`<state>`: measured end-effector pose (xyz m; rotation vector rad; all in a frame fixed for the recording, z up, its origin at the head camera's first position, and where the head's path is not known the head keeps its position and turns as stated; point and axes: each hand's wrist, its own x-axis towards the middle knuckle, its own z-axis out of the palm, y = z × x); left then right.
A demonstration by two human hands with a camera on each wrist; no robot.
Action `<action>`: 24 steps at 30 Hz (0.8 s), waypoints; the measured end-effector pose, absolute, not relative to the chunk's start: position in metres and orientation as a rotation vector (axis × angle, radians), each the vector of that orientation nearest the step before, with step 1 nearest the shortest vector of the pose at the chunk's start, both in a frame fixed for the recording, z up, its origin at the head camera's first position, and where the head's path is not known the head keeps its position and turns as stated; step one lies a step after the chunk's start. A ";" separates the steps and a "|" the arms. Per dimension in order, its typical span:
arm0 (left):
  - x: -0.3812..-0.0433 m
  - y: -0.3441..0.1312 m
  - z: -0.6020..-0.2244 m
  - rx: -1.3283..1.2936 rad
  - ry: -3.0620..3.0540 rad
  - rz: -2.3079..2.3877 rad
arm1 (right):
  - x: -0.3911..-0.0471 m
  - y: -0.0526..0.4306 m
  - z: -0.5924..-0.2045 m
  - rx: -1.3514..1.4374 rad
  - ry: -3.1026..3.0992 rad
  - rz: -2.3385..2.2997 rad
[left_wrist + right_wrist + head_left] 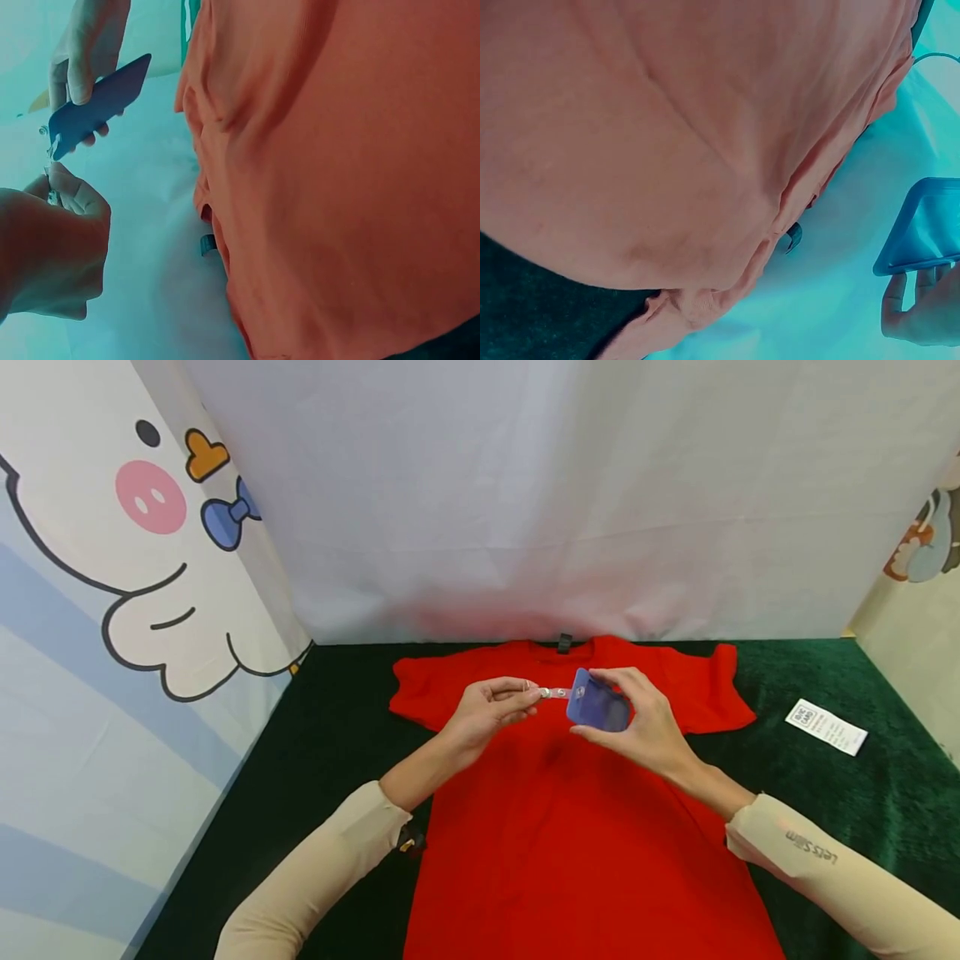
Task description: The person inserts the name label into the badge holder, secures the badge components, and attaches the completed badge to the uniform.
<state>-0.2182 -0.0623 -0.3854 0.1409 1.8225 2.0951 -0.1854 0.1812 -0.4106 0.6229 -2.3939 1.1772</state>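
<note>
A blue badge holder (597, 703) is held up over a red T-shirt (585, 860), which lies spread out flat. My right hand (651, 727) grips the holder by its edges, thumb below and fingers above. From the holder's slotted end a short clear strap with metal snaps (557, 692) runs across to my left hand (487, 714), whose thumb and forefinger pinch its clip end. Those fingertips mostly hide the clip. In the left wrist view the holder (97, 112) is tilted above the left hand. The right wrist view shows the holder's raised rim (900, 232) resting along the right fingers.
A white printed card (827, 727) lies right of the T-shirt on the dark green cloth (892, 810). A small dark label (565, 643) sticks up at the shirt's collar. Behind stands a pale curtain (570, 510), with a cartoon-printed panel (67, 710) at the left.
</note>
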 end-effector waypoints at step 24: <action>-0.221 -0.063 -0.386 0.049 1.874 2.098 | -0.183 0.174 -0.411 0.658 -2.327 1.216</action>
